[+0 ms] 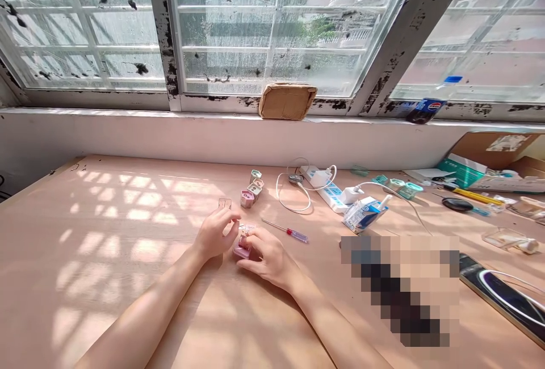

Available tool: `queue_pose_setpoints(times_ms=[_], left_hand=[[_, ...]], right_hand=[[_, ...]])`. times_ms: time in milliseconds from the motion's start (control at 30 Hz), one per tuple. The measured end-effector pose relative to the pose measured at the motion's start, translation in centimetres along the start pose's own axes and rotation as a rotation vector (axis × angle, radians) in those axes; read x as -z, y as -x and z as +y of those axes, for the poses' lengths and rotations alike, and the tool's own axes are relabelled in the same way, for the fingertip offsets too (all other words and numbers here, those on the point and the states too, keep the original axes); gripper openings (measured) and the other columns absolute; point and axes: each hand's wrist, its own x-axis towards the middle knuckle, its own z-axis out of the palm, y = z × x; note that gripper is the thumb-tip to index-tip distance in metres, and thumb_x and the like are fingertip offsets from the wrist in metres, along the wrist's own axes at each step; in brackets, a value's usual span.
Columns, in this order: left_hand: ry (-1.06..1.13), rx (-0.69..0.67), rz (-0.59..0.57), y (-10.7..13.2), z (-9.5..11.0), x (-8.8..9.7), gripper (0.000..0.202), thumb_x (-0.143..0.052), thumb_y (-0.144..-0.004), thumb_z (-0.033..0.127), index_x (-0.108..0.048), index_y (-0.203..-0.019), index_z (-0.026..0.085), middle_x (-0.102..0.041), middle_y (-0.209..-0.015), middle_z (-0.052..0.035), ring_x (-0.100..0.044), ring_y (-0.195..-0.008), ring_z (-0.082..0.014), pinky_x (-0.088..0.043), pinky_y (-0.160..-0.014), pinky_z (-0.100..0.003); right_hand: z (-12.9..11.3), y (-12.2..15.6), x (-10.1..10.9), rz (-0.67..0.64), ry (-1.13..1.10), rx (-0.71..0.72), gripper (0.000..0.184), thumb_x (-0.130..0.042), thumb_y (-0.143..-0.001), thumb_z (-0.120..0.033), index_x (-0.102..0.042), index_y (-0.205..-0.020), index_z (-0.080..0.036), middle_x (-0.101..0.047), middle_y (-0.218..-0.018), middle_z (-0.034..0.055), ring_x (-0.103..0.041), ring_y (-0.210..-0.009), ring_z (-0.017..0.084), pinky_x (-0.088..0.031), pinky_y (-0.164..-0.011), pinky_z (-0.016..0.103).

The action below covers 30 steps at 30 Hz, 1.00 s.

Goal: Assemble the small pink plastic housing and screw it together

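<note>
Near the middle of the table, my right hand (267, 255) bends its fingers around a small pink plastic piece (241, 251). Its fingertips partly hide that piece. Just to the left is my left hand (216, 234), resting with its fingers loosely bent and the thumb apart; I see nothing in it. Between the hands lies a small clear and pinkish part (246, 227), partly covered. A clear plastic piece (225, 203) lies beyond my left fingers. A screwdriver (293, 234) with a clear purple and red handle lies to the right of my right hand.
Several small cup-like pieces, one a pink cup (247, 198), stand beyond my hands. A power strip (330, 190) with white cables lies behind right. Nearby are a blue-white carton (364, 214), a black mouse (457, 204) and a phone (502, 295). A cola bottle (430, 107) leans on the sill.
</note>
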Motion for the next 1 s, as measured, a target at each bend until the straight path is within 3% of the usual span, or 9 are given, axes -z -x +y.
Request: queue_pose_setpoints(times_ms=[167, 300, 467, 733, 1000], left_hand=[[0.015, 0.022, 0.013, 0.0, -0.1, 0.1, 0.013, -0.05, -0.089, 0.014, -0.06, -0.09, 0.022, -0.063, -0.079, -0.0015, -0.059, -0.075, -0.0166, -0.048, -0.07, -0.028], [0.037, 0.037, 0.013, 0.1, -0.5, 0.0, 0.014, -0.05, -0.089, 0.013, -0.061, -0.09, 0.022, -0.063, -0.079, -0.0015, -0.058, -0.074, -0.0158, -0.049, -0.07, -0.028], [0.055, 0.066, 0.012, 0.2, -0.6, -0.1, 0.013, -0.05, -0.089, 0.014, -0.061, -0.091, 0.021, -0.064, -0.079, -0.0018, -0.059, -0.074, -0.0157, -0.049, -0.069, -0.028], [0.063, 0.113, 0.009, 0.4, -0.5, -0.2, 0.015, -0.05, -0.087, 0.013, -0.062, -0.092, 0.021, -0.067, -0.082, -0.0036, -0.062, -0.076, -0.0168, -0.051, -0.068, -0.029], [0.061, 0.114, 0.017, 0.4, -0.3, -0.6, 0.015, -0.048, -0.085, 0.012, -0.06, -0.089, 0.022, -0.064, -0.078, -0.0024, -0.061, -0.074, -0.0168, -0.05, -0.067, -0.027]], right_hand=[[0.0, 0.2, 0.2, -0.035, 0.033, 0.012, 0.012, -0.072, -0.084, -0.035, -0.068, -0.086, -0.023, -0.064, -0.085, 0.0036, -0.056, -0.079, 0.021, -0.048, -0.074, 0.034], [-0.4, 0.6, 0.2, -0.055, -0.078, -0.036, 0.015, -0.062, -0.093, -0.033, -0.073, -0.093, -0.024, -0.067, -0.088, 0.0043, -0.059, -0.08, 0.02, -0.049, -0.074, 0.032], [-1.3, 0.8, 0.3, -0.135, -0.103, -0.09, 0.015, -0.064, -0.089, -0.025, -0.075, -0.099, -0.026, -0.069, -0.084, 0.0022, -0.061, -0.076, 0.019, -0.049, -0.068, 0.029], [-1.8, 0.8, 0.6, -0.127, -0.063, -0.102, 0.021, -0.054, -0.093, -0.025, -0.075, -0.094, -0.029, -0.075, -0.083, 0.0008, -0.066, -0.074, 0.019, -0.048, -0.068, 0.027], [-0.3, 1.2, -0.6, -0.144, 0.114, -0.159, 0.016, -0.056, -0.089, -0.024, -0.069, -0.08, -0.025, -0.065, -0.068, -0.0016, -0.059, -0.064, 0.015, -0.038, -0.062, 0.024]])
